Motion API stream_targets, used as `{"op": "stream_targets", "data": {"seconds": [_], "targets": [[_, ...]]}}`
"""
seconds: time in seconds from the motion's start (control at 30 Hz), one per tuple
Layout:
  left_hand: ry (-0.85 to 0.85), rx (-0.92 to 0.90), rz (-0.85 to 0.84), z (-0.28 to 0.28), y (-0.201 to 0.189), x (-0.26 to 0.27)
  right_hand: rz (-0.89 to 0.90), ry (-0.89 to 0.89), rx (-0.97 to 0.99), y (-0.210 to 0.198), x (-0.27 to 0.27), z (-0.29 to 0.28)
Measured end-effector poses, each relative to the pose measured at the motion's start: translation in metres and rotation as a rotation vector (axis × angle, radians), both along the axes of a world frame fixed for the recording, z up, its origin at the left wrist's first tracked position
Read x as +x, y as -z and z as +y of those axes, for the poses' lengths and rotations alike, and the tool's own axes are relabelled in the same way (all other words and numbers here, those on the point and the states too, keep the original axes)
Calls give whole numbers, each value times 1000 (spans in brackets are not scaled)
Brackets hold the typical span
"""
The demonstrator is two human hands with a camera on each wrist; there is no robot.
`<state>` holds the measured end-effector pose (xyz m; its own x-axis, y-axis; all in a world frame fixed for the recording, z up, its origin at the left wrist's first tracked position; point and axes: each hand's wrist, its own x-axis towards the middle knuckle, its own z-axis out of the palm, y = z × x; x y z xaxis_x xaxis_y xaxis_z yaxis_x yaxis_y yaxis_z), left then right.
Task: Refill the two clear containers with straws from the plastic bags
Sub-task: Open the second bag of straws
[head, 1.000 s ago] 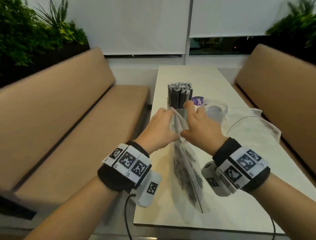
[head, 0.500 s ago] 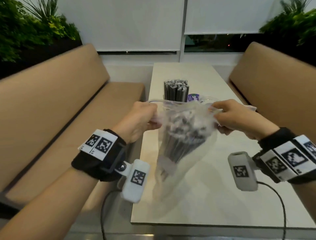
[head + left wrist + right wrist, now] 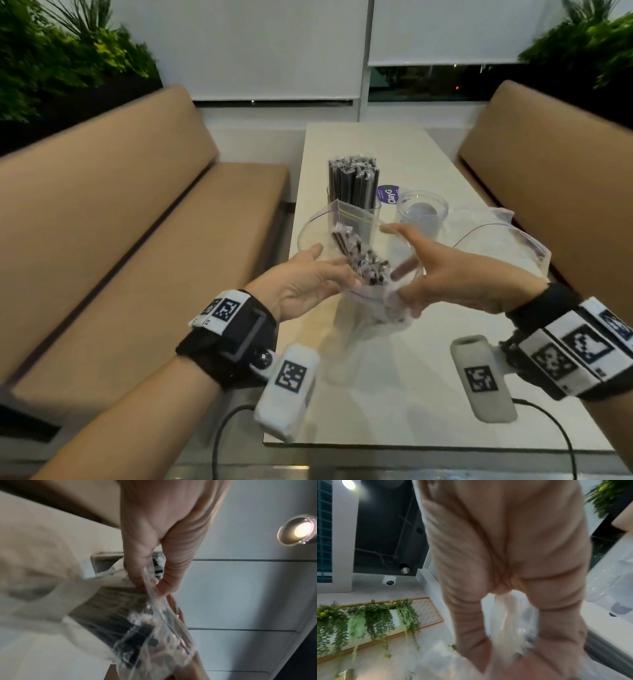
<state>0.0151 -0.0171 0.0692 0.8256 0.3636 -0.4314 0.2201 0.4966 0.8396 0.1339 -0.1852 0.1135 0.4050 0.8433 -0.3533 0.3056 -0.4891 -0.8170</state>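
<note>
Straws [image 3: 368, 265] stand bunched in an opened plastic bag [image 3: 359, 308] held upright over the near half of the table [image 3: 428, 394]. The left hand [image 3: 305, 284] pinches the bag's near lip at nine o'clock, thumb against fingertip, as its wrist view shows. The right hand [image 3: 455, 277] grips the opposite side at three o'clock, with plastic bunched between thumb and fingers.

At twelve o'clock a filled container [image 3: 352, 185] already stands packed with straws; just beside it, toward one o'clock, the empty container [image 3: 423, 214] waits.

The likely trouble is the slack, slippery film. If either pinch loosens, the mouth may collapse and the bundle tip out across the table. Tilting the bag toward the empty container could brush the filled one, which looks top-heavy. A second bag [image 3: 507, 246] at two o'clock crowds that side.
</note>
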Motion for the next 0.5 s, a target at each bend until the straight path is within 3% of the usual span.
{"op": "stream_targets", "data": {"seconds": [0.1, 0.2, 0.27, 0.37, 0.5], "targets": [[6, 107, -6, 11, 4, -4, -33, 100, 44, -3, 12, -8], [28, 443, 146, 18, 2, -10, -181, 256, 91, -1, 25, -10], [-8, 556, 182, 18, 6, -8, -241, 312, 157, 3, 22, -4], [-80, 529, 142, 15, 15, -2, -123, 433, 341, 9, 14, 4], [-81, 402, 76, -2, 29, 8, -152, 248, 183, 22, -12, 14]]}}
